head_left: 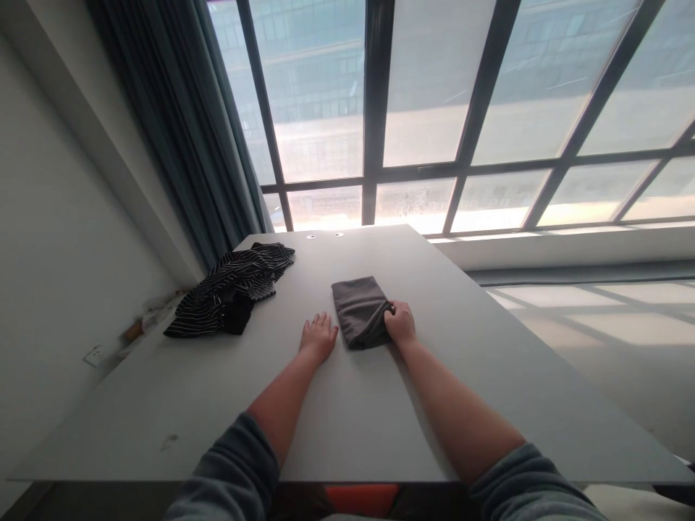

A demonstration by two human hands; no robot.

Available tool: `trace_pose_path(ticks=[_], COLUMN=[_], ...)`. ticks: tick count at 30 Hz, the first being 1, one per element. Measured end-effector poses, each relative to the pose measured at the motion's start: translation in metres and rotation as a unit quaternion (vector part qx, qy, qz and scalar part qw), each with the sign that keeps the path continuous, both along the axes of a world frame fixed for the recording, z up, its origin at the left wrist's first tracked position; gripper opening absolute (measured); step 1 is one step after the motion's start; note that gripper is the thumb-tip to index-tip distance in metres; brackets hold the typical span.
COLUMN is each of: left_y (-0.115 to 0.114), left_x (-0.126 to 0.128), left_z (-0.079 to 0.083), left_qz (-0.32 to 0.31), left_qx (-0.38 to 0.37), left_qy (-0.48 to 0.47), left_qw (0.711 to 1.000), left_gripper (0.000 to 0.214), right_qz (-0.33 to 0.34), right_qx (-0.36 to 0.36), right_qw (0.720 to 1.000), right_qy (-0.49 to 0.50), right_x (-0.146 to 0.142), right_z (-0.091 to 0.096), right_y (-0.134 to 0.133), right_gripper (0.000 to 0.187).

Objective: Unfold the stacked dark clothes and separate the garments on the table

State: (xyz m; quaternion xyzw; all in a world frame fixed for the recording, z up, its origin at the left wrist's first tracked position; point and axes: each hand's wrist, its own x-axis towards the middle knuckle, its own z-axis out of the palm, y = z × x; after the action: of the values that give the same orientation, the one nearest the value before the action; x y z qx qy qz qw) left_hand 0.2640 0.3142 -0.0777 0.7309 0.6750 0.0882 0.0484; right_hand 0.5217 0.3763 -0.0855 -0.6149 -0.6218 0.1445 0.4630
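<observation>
A grey cloth, folded into a small rectangle, lies on the white table in front of me. My right hand pinches its right edge, and the fabric there is lifted and creased toward the near corner. Just left of the cloth, my left hand rests flat on the tabletop with its fingers stretched out. Its fingertips are close to the cloth's left edge; whether they touch it I cannot tell. What kind of garment the folded cloth is does not show.
A crumpled black garment with white stripes lies at the table's left edge. The white table reaches toward large windows. A dark curtain hangs at the left, near a wall socket.
</observation>
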Motion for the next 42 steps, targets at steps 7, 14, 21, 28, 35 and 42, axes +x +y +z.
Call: trace_pose_path(ticks=[7,14,21,28,35,42], left_y=[0.012,-0.007,0.004,-0.017,-0.044,-0.032], left_x=[0.036,0.019,0.018,0.016,0.033,0.002], left_z=[-0.002,-0.006,0.004,0.004,0.020,0.047], left_qz=[-0.060,-0.036,-0.043,-0.050,-0.156,0.052], left_qx=[-0.004,-0.031,-0.029,0.008,0.099,0.087], left_qy=[0.000,-0.009,-0.037,-0.140,-0.236,-0.267], left_qw=[0.998,0.999,0.998,0.989,0.954,0.958], left_gripper=[0.058,0.065,0.062,0.061,0.094,0.021], right_qz=[0.081,0.104,0.104,0.130,0.364,0.400], right_qx=[-0.009,-0.036,-0.047,0.012,0.151,0.138], right_qw=[0.996,0.992,0.993,0.991,0.919,0.905], right_qy=[-0.046,-0.060,-0.036,-0.003,-0.004,-0.047], right_x=[0.020,0.021,0.020,0.016,-0.015,-0.032], right_z=[0.001,0.009,0.014,0.029,0.056,0.053], right_y=[-0.008,-0.008,-0.011,-0.024,-0.069,-0.089], right_gripper=[0.033,0.025,0.024,0.024,0.023,0.052])
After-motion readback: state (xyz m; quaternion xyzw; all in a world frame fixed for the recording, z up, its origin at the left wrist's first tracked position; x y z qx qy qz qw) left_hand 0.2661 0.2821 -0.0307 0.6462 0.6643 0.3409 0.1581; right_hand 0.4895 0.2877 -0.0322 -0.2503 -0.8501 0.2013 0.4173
